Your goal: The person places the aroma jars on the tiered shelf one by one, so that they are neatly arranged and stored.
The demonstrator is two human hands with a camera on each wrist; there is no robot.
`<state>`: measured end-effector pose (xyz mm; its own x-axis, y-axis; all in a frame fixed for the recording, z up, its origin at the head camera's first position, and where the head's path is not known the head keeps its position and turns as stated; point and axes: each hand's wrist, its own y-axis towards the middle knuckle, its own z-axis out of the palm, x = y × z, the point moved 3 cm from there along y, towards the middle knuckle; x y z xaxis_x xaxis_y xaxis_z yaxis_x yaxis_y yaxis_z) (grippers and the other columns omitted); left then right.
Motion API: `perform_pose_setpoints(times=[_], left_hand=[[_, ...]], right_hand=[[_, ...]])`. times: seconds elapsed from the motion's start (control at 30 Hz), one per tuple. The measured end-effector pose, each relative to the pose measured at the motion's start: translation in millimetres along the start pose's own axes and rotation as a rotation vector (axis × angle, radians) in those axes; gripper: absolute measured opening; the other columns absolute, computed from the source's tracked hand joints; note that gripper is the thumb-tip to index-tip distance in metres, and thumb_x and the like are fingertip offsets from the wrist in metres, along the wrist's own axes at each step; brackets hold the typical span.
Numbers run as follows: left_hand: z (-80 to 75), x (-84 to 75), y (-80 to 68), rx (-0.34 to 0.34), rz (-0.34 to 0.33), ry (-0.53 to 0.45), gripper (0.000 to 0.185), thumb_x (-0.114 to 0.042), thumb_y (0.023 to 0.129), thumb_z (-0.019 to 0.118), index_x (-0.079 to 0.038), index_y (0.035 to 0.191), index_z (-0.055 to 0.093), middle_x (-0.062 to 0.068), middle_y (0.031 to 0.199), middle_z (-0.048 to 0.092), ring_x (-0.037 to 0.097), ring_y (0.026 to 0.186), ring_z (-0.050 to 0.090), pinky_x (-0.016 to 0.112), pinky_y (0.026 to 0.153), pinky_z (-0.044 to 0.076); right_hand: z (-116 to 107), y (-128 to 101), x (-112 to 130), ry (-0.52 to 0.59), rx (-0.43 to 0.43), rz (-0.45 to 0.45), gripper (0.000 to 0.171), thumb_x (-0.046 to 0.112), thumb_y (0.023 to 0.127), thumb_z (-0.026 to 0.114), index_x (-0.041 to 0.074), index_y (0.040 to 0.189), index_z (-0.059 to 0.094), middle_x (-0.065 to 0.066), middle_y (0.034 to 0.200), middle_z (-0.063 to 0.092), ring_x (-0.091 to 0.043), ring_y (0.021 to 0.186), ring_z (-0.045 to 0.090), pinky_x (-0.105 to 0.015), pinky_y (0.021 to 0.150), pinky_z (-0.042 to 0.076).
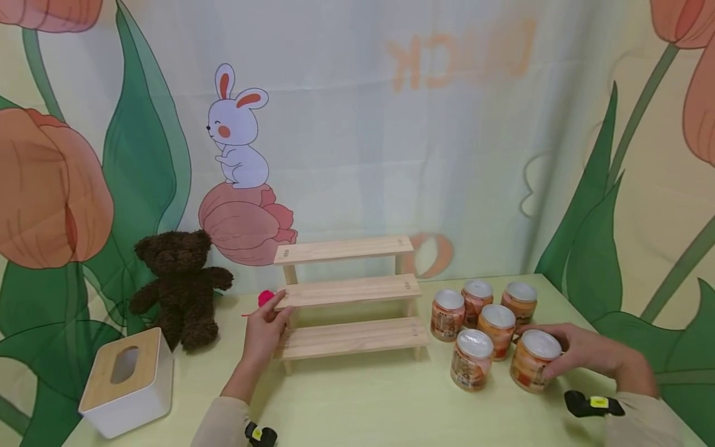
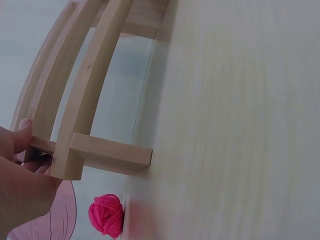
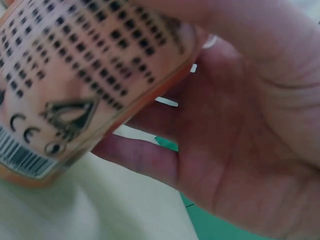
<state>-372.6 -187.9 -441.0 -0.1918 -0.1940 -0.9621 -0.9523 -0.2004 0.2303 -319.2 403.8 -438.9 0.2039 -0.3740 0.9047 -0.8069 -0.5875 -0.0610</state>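
A three-tier wooden step shelf (image 1: 352,292) stands on the table. My left hand (image 1: 264,332) grips the left end of its middle tier; in the left wrist view the thumb (image 2: 24,132) lies against the board and the other fingers are partly hidden behind the wood. At the right, my right hand (image 1: 594,355) holds an orange-labelled can (image 1: 533,366) with a silver lid around its side. The can's printed label and barcode fill the upper left of the right wrist view. Several similar cans, one of them the nearest can (image 1: 472,363), stand upright just left of this hand.
A ball of pink yarn (image 2: 106,216) lies by the shelf's left end. Farther left are a brown teddy bear (image 1: 181,292) and a white tissue box (image 1: 131,397) with a wooden lid. A printed curtain (image 1: 346,155) hangs behind the table (image 1: 357,403).
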Motion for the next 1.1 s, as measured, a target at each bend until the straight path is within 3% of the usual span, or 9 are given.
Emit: perform_pose_setpoints(times=[0.17,0.23,0.53,0.7,0.9,1.1], left_hand=[[-5.0,-1.4,0.2,-0.008,-0.001,0.007,0.045,-0.015,0.097,0.068,-0.01,0.141,0.059,0.014,0.086,0.063,0.014,0.066,0.049,0.019,0.051,0.035],[-6.7,-2.0,0.2,-0.009,-0.003,0.009,0.046,-0.016,0.097,0.068,-0.01,0.141,0.059,0.014,0.087,0.063,0.015,0.067,0.049,0.019,0.051,0.035],[-12.7,0.5,2.5,-0.021,0.013,0.001,0.045,-0.015,0.096,0.069,-0.01,0.14,0.06,0.015,0.089,0.065,0.013,0.067,0.05,0.018,0.051,0.036],[-15.0,2.6,4.3,-0.027,0.027,0.006,0.044,-0.016,0.096,0.07,-0.01,0.139,0.061,0.011,0.086,0.066,0.013,0.067,0.051,0.018,0.05,0.037],[-16.1,4.9,2.6,-0.033,0.01,-0.008,0.043,-0.014,0.096,0.07,-0.009,0.138,0.062,0.009,0.082,0.064,0.014,0.066,0.051,0.018,0.05,0.036],[-3.8,3.0,5.1,-0.001,0.015,-0.05,0.044,-0.01,0.096,0.069,-0.007,0.139,0.061,0.01,0.082,0.061,0.014,0.063,0.048,0.018,0.049,0.034]], right_hand=[[0.2,2.5,-5.0,0.055,0.014,-0.028,0.06,-0.003,0.084,0.073,-0.012,0.138,0.048,-0.017,0.122,0.065,-0.023,0.108,0.063,-0.035,0.089,0.053],[-0.6,3.1,-2.8,0.042,-0.019,-0.029,0.059,-0.002,0.084,0.073,-0.012,0.137,0.048,-0.015,0.121,0.066,-0.022,0.106,0.064,-0.035,0.088,0.053],[-11.0,-4.8,36.6,-0.12,-0.385,-0.068,0.048,0.003,0.088,0.073,-0.008,0.13,0.052,-0.004,0.109,0.069,-0.016,0.095,0.066,-0.033,0.076,0.056],[-11.6,-1.6,65.6,-0.176,-0.497,-0.078,0.054,0.004,0.088,0.075,-0.014,0.133,0.051,0.005,0.105,0.069,-0.011,0.092,0.066,-0.03,0.074,0.056],[4.2,19.9,103.5,-0.211,-0.492,-0.011,0.064,0.015,0.089,0.077,-0.012,0.138,0.047,-0.01,0.113,0.066,-0.009,0.095,0.063,-0.029,0.077,0.054],[29.3,41.8,134.0,-0.17,-0.464,-0.03,0.061,0.017,0.089,0.077,-0.01,0.136,0.048,-0.018,0.115,0.064,-0.017,0.096,0.063,-0.034,0.077,0.055]])
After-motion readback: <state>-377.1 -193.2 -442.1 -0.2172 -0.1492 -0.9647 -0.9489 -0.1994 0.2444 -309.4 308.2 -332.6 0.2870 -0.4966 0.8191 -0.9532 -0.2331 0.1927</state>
